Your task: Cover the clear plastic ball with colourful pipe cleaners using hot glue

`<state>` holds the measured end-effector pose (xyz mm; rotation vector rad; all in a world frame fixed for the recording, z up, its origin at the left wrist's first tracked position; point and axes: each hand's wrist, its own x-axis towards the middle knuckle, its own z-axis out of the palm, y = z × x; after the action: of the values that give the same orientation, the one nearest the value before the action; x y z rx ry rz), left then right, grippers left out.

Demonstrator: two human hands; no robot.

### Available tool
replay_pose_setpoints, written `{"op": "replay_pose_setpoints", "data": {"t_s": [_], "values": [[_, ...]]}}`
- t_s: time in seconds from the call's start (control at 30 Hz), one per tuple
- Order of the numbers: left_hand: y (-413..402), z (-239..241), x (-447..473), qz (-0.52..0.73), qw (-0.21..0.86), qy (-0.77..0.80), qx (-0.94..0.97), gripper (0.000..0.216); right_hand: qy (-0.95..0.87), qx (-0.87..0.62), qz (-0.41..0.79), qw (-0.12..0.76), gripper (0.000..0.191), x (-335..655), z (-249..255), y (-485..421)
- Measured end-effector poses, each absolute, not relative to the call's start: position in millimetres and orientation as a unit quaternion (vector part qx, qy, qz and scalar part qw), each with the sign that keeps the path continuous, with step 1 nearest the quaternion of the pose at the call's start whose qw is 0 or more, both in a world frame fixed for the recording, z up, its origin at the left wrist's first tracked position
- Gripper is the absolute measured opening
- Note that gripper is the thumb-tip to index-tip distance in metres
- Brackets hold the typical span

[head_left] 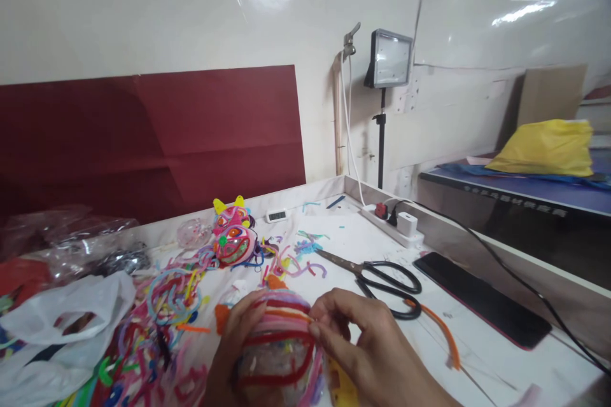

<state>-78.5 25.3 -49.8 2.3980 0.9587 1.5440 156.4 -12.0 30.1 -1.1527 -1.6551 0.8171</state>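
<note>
Rounded clear-plastic piece (274,359), ribbed with fuzzy strips (286,325); left fingers (245,315) cupped round, right fingers (334,344) pinching strip edge.

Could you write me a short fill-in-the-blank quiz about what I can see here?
1. The left hand and the ____ hand both touch the striped craft piece.
2. The scissors have ____ handles.
3. The curved strip beside the scissors is ____.
4. The power strip is ____.

Missing words: right; black; orange; white.
</note>
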Motion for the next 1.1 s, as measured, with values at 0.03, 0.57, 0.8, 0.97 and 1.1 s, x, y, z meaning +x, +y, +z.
{"op": "replay_pose_setpoints", "data": {"t_s": [0.03,0.57,0.8,0.97,1.1], "values": [[25.8,-50.4,-78.2,0.511,0.061,0.319,0.796,0.072,-0.664,-0.471,0.354,0.460,0.018,156.2,30.0,-11.1],[29.0,-49.6,-79.0,0.544,0.156,0.329,0.756,0.049,-0.565,-0.423,0.562,0.432,0.031,160.0,35.5,12.1],[22.9,-44.6,-68.3,0.572,0.194,0.324,0.728,0.052,-0.767,-0.348,0.322,0.433,0.029,174.0,44.9,6.8],[22.6,-43.2,-66.3,0.567,0.199,0.319,0.733,0.054,-0.846,-0.256,0.279,0.375,0.028,178.2,58.8,7.2],[23.7,-48.0,-71.1,0.548,0.243,0.350,0.719,0.060,-0.871,-0.245,0.260,0.336,0.034,178.5,62.7,8.2]]}}
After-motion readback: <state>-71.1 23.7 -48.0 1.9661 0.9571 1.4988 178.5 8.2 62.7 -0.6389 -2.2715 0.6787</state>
